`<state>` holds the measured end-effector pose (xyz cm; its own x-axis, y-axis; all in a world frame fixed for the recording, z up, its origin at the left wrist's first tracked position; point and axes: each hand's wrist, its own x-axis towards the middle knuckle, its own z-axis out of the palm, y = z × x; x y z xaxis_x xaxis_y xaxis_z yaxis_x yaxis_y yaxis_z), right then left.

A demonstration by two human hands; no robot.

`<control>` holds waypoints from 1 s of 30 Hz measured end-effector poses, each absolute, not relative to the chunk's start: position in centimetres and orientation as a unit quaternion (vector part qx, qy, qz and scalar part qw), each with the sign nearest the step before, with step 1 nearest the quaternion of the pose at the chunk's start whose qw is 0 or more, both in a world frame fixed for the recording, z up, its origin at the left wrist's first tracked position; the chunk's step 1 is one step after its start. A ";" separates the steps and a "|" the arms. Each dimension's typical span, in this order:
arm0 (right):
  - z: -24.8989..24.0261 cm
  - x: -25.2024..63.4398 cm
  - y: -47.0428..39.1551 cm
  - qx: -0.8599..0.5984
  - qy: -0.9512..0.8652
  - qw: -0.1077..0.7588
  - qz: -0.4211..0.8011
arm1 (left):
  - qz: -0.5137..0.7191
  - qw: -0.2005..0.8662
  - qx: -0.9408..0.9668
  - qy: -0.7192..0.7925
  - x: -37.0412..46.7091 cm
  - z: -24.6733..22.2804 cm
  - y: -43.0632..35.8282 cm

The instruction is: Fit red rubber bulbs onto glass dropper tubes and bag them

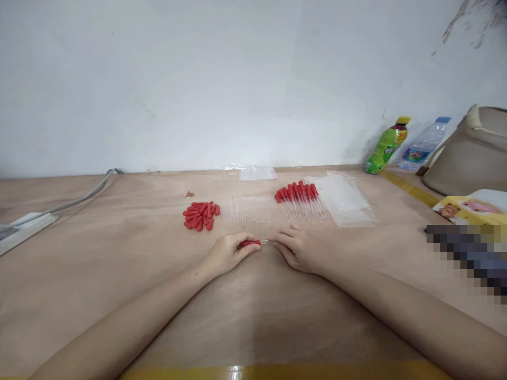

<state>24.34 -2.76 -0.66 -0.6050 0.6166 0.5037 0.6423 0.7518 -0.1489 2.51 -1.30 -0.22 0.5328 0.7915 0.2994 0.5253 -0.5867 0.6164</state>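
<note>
One red bulb (251, 243) is sitting in grip of L hand (228, 253), in front of clear-tube row (249, 210), w/ R hand (297, 249) pinching thin tube (264, 241) at bulb's tip; loose bulbs (200, 215) are lying L of row, capped tubes (301, 198) R.

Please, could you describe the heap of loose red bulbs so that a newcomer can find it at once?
On the wooden table below the white wall, find the row of clear thin tubes near the middle. The heap of red bulbs lies at its left end. Unlike the red-topped droppers right of that row, these bulbs have no tubes fitted.
</note>
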 end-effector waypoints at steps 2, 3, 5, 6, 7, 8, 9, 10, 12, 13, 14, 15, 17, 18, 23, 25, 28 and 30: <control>-0.3 24.6 -2.6 -0.352 -0.893 0.280 0.003 | 0.303 0.243 0.833 0.393 2.5 -0.2 -1.2; -0.1 24.8 -2.6 -0.357 -0.890 0.282 0.013 | 0.311 0.245 0.829 0.394 2.5 -0.2 -1.2; 0.2 25.1 -2.5 -0.369 -0.886 0.282 0.022 | 0.314 0.246 0.828 0.394 2.4 -0.2 -1.2; 0.2 25.2 -2.5 -0.372 -0.884 0.282 0.022 | 0.311 0.248 0.829 0.394 2.4 -0.1 -1.2; 0.2 25.3 -2.5 -0.370 -0.884 0.285 0.024 | 0.306 0.249 0.830 0.395 2.4 -0.1 -1.2; 0.2 25.3 -2.4 -0.366 -0.884 0.290 0.027 | 0.300 0.250 0.831 0.396 2.4 -0.1 -1.2; 0.0 25.3 -2.4 -0.360 -0.883 0.299 0.031 | 0.297 0.252 0.831 0.397 2.4 -0.1 -1.2; -0.1 25.2 -2.4 -0.353 -0.882 0.309 0.033 | 0.297 0.253 0.831 0.398 2.4 -0.2 -1.2; -0.5 25.0 -2.3 -0.340 -0.881 0.327 0.033 | 0.302 0.253 0.828 0.400 2.4 -0.2 -1.3; -0.6 24.8 -2.2 -0.334 -0.881 0.334 0.031 | 0.303 0.254 0.827 0.400 2.4 -0.2 -1.3; -0.7 24.7 -2.2 -0.328 -0.882 0.338 0.027 | 0.301 0.256 0.828 0.398 2.4 -0.2 -1.3; -0.8 24.6 -2.2 -0.323 -0.882 0.341 0.023 | 0.298 0.257 0.829 0.397 2.4 -0.2 -1.3; -0.8 24.4 -2.3 -0.318 -0.884 0.341 0.017 | 0.289 0.254 0.835 0.393 2.3 -0.2 -1.3; -0.8 24.3 -2.3 -0.320 -0.885 0.337 0.014 | 0.286 0.251 0.838 0.391 2.3 -0.2 -1.3; -1.0 23.7 -2.4 -0.341 -0.886 0.314 -0.008 | 0.277 0.243 0.843 0.392 2.3 -0.2 -1.4; -1.2 23.5 -2.3 -0.347 -0.884 0.312 -0.011 | 0.276 0.241 0.845 0.390 2.3 -0.2 -1.4; -1.2 23.2 -2.3 -0.354 -0.885 0.303 -0.006 | 0.279 0.231 0.849 0.385 2.3 -0.3 -1.3; -1.1 23.1 -2.4 -0.366 -0.883 0.293 0.005 | 0.282 0.227 0.850 0.384 2.3 -0.4 -1.3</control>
<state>23.06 -2.36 -1.09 -0.5608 0.6491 0.5140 0.6437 0.7323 -0.2224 2.28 -1.28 -0.41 0.5466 0.7799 0.3049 0.5242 -0.6027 0.6016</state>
